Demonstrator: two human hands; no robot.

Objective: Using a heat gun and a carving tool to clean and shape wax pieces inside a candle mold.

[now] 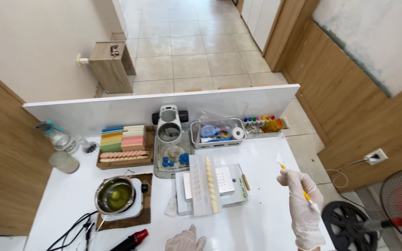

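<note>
I see a white tabletop (266, 223) over tiled floor. Left of the clear plastic candle mould (204, 185) sits a steel pot of yellow wax (115, 195). My left hand (185, 241) rests below the mould, open, holding nothing. Right of it, my right hand (302, 204) grips a thin yellow-handled tool (294, 179).
</note>
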